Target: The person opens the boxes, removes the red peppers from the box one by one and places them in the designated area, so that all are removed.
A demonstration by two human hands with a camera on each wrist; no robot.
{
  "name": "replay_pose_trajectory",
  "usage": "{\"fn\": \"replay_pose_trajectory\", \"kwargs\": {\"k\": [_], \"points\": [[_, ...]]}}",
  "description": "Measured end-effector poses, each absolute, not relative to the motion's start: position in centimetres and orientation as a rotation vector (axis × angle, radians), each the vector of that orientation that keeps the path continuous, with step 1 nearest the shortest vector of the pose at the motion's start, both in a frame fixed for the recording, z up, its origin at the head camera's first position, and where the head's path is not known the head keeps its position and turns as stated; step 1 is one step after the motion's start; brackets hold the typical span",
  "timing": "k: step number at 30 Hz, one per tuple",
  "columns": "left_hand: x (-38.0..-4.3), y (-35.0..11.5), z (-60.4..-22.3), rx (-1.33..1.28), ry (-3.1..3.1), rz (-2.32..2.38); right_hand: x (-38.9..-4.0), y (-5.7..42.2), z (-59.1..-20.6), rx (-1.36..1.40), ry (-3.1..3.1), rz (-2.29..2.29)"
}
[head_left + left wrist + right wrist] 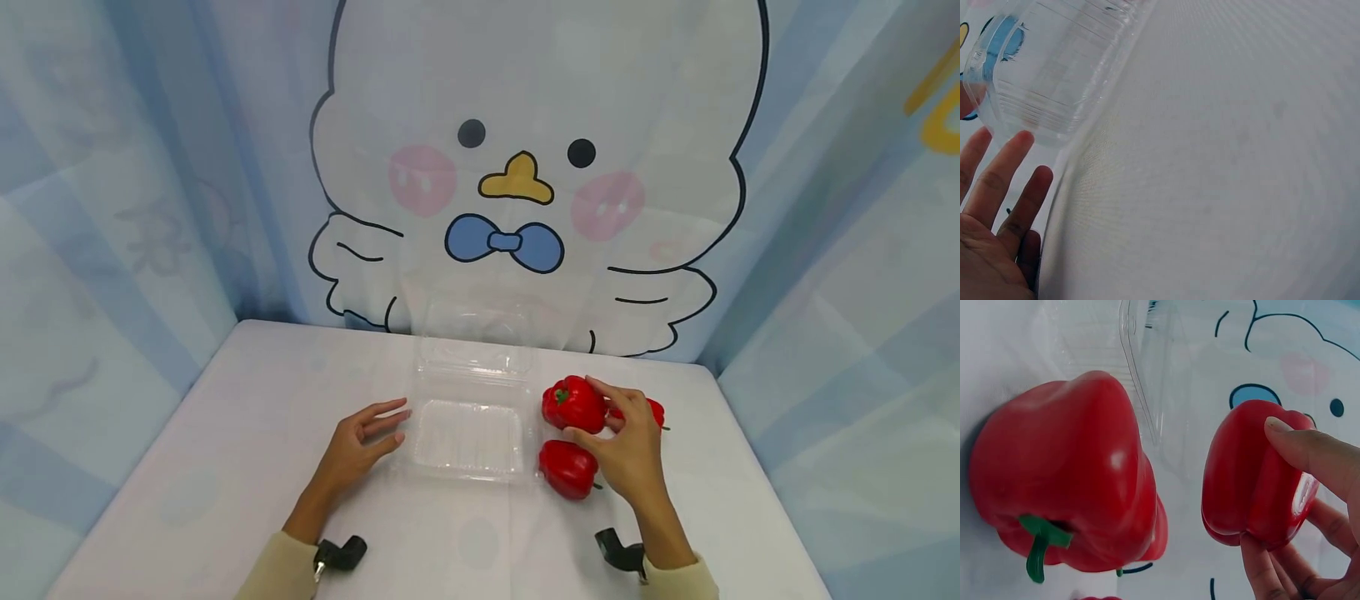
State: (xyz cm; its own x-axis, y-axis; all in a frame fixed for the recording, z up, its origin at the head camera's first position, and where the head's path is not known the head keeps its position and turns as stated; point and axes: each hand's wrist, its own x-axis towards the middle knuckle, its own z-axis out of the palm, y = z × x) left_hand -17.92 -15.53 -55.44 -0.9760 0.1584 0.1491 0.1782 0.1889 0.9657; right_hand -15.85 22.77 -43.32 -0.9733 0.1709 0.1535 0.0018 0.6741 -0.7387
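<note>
My right hand [630, 442] grips a red bell pepper [573, 404] between thumb and fingers. The right wrist view shows this held pepper [1254, 475] off to the side of the others, its green stem turned away from that camera. Nearer me lies a second red pepper [567, 469]. Another pepper [657, 412] is partly hidden behind the right hand. To their left sits a clear plastic clamshell box [468, 437] with its lid [476, 333] raised at the back. My left hand [363, 446] is beside the box's left wall, fingers extended and holding nothing.
A white cloth covers the table [225, 467]. Right behind it hangs a curtain [517, 75] with a cartoon bird, and more curtain closes both sides. Black wrist camera mounts [341, 553] stick out from both sleeves.
</note>
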Motion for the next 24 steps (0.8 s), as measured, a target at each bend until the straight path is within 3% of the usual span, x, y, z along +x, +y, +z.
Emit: {"fn": "replay_pose_trajectory", "kwargs": {"k": [24], "points": [[-17.9, -15.7, -55.6, -0.376, -2.400, -1.955, -14.0, 27.2, -44.2, -0.195, -2.573, 1.012]]}}
